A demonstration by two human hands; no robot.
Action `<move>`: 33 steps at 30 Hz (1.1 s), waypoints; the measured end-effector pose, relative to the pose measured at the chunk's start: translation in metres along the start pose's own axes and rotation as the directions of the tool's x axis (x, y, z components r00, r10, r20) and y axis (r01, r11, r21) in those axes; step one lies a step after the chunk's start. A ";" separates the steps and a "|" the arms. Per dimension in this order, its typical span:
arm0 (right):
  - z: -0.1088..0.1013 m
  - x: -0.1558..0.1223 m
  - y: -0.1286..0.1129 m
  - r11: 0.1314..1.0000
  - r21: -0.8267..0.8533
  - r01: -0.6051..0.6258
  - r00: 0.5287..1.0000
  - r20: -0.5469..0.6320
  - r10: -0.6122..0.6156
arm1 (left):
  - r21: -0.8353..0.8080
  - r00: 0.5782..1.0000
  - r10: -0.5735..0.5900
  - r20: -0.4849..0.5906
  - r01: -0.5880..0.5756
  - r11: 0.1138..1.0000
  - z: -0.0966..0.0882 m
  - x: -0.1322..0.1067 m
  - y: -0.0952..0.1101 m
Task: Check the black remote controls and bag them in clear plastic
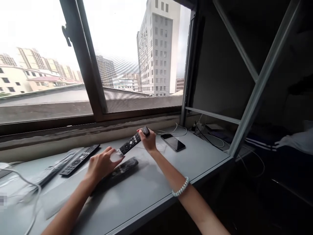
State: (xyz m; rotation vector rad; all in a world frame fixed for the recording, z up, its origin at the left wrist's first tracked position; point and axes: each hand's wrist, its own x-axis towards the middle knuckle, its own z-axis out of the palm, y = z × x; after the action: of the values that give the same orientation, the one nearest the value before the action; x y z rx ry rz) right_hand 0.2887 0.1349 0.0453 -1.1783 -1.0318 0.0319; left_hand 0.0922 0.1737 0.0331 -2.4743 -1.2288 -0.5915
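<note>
R hand (pixel 147 139) grips remote (pixel 130 143) by far end; L hand (pixel 102 163) pinches its clear sleeve (pixel 116 155). Pull straight, w/ steady grip.

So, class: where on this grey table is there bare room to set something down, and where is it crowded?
Bare room: the near part of the table, between the remote lying flat and the front edge; also between the phone and the right corner. Crowded: around both hands, left hand and right hand on the raised remote, and the left end with remotes and white cable.
</note>
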 end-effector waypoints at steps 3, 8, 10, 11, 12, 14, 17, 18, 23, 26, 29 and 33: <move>0.003 -0.005 -0.004 0.999 -0.042 0.034 0.998 0.055 -0.032 | -0.010 0.999 -0.053 -0.010 0.053 0.999 -0.006 0.001 -0.002; 0.004 -0.011 -0.009 0.992 -0.123 0.028 0.991 0.130 -0.012 | -0.046 0.992 -0.111 0.055 0.113 0.992 -0.009 0.003 -0.006; 0.002 -0.010 -0.010 0.992 -0.123 0.022 0.996 0.091 -0.011 | -0.043 0.989 -0.125 0.079 0.128 0.991 -0.009 0.003 -0.008; 0.002 -0.009 -0.009 0.994 -0.108 0.014 0.998 0.061 -0.008 | -0.033 0.988 -0.127 0.093 0.131 0.991 -0.009 0.003 -0.009; 0.001 -0.007 -0.008 0.996 -0.087 -0.002 1.000 0.027 0.004 | -0.020 0.987 -0.121 0.104 0.123 0.992 -0.009 0.003 -0.011; 0.001 -0.004 -0.005 0.997 -0.039 -0.071 0.997 -0.038 0.070 | 0.017 0.985 -0.090 0.145 0.089 0.996 -0.007 0.003 -0.013; 0.000 0.002 0.002 0.966 0.050 -0.254 0.959 -0.115 0.258 | 0.057 0.977 -0.040 0.211 0.029 0.998 -0.001 0.001 -0.016; 0.000 0.003 0.004 0.943 0.093 -0.319 0.934 -0.135 0.330 | 0.056 0.975 -0.029 0.219 0.018 0.998 0.001 0.000 -0.016; -0.004 0.005 0.010 0.816 0.235 -0.529 0.813 -0.136 0.566 | -0.027 0.996 0.005 0.094 -0.002 1.000 0.007 -0.004 -0.012; -0.008 0.004 0.015 0.759 0.262 -0.596 0.766 -0.098 0.635 | -0.124 1.000 0.005 0.015 -0.003 0.992 0.006 -0.006 -0.008; -0.012 0.003 0.019 0.731 0.269 -0.627 0.748 -0.055 0.661 | -0.208 0.999 0.036 -0.041 -0.044 0.977 0.004 -0.008 -0.003; -0.015 0.000 0.023 0.748 0.244 -0.617 0.771 -0.001 0.637 | -0.292 0.996 0.032 -0.085 -0.056 0.955 0.005 -0.010 0.003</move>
State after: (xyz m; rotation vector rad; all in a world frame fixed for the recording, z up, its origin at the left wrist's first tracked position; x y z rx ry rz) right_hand 0.3104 0.1338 0.0277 -1.2526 -0.4922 0.6203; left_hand 0.0901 0.1669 0.0237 -2.6794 -1.1215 -0.9114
